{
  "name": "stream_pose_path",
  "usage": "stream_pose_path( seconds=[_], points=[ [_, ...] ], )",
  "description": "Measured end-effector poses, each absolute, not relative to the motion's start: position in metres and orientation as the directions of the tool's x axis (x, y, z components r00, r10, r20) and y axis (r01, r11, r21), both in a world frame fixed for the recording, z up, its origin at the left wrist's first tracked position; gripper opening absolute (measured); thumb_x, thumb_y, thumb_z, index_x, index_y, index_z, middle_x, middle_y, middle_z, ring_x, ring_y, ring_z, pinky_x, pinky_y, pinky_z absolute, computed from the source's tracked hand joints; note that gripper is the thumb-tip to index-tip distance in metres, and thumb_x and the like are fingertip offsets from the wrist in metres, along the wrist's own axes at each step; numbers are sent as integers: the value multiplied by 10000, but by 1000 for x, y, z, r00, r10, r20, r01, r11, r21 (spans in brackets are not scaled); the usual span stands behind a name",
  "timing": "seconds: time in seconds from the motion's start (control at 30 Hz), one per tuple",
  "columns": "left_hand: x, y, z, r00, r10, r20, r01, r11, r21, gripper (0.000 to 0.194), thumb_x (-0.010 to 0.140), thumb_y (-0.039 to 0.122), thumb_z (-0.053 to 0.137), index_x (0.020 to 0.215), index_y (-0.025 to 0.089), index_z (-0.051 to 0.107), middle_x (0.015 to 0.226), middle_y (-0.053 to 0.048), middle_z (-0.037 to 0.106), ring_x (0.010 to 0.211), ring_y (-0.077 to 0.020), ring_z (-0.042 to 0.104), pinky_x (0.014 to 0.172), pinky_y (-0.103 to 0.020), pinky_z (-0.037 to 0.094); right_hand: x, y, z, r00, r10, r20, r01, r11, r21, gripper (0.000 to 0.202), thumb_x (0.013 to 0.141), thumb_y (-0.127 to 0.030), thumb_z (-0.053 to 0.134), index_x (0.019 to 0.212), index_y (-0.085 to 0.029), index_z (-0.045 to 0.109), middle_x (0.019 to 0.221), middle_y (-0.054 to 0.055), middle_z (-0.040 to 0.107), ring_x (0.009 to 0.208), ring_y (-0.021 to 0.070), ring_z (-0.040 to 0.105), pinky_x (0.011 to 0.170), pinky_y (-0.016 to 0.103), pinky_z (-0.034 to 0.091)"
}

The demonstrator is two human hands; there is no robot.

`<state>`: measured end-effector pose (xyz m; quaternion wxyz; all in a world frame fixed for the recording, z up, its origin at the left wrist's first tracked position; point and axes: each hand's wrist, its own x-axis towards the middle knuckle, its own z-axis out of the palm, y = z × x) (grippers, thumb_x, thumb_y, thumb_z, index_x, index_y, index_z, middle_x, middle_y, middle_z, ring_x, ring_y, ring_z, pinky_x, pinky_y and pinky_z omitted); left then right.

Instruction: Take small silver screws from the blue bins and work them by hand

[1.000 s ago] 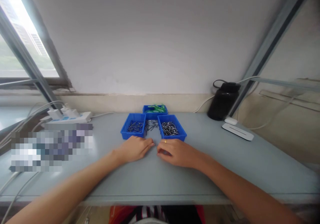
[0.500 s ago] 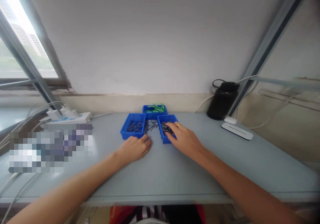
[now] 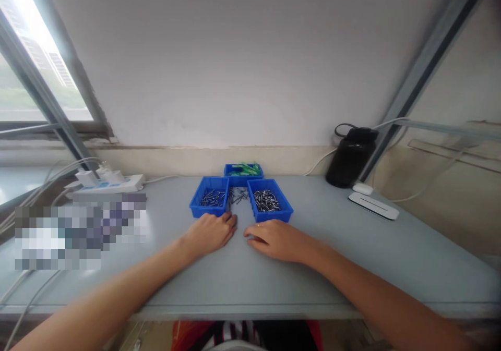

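Blur hides a patch [image 3: 80,231] at the left of the tabletop [image 3: 352,257], so I cannot tell what lies there, and no writing shows that I can read. My left hand [image 3: 211,232] lies palm down just in front of the left bin [image 3: 210,197], fingertips at its near corner; my right hand [image 3: 276,239] rests flat in front of the right bin [image 3: 269,201]. Fingers of both curl under, so I cannot tell whether either grip is released or pinching something small. Both blue bins hold small dark metal parts, too fine to make out, and a loose pile [image 3: 238,196] of them lies between the bins. Behind sits a third bin [image 3: 243,170] with green pieces. Grey tabletop runs to a plain white wall; a window stands at the left above a power strip [image 3: 107,184] with plugs and cables. At the right stand a black bottle [image 3: 350,157] and a flat white device [image 3: 373,205].
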<state>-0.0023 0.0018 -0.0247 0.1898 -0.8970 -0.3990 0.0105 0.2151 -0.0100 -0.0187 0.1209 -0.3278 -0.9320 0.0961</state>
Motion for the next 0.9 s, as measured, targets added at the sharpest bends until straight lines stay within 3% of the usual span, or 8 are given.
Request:
stream_pose_path(
  seconds=[0.13,0.33,0.53,0.7,0.9],
  points=[
    [-2,2,-25,677,726,120,714,-607,-349,369,978,316,325,1185,128,566,1097,-150,647,766,-226,682,564,-289,506,215,-9,-19,-763,634,130,591,764,-260,235,911,-244,455,1042,-197,644,970,63,704,882,198,639,753,285,430],
    [2,1,-31,647,744,168,740,-557,-377,404,971,324,355,1239,77,528,1237,-247,544,787,-245,678,577,-316,511,214,-9,-21,-765,629,139,587,769,-253,227,912,-244,452,1027,-199,643,954,62,700,867,197,639,737,285,428],
    [6,4,-32,648,751,130,735,-571,-366,416,984,315,320,1243,60,519,1169,-237,587,813,-259,677,586,-325,512,214,-9,-21,-761,636,125,595,762,-257,220,911,-247,456,1022,-201,640,967,56,698,865,196,637,730,282,428],
    [11,5,-30,644,753,140,739,-563,-371,436,980,330,331,1273,50,490,1248,-245,545,926,-288,658,616,-334,523,214,-10,-20,-767,629,129,589,769,-250,220,916,-246,450,1009,-197,643,962,60,699,872,200,636,739,288,424],
    [7,7,-28,659,742,123,731,-593,-338,401,984,333,307,1144,73,567,1098,-199,620,762,-222,669,580,-297,503,215,-10,-21,-769,626,129,584,770,-256,210,918,-242,448,996,-199,638,954,59,696,865,196,633,730,284,417]
  ],
)
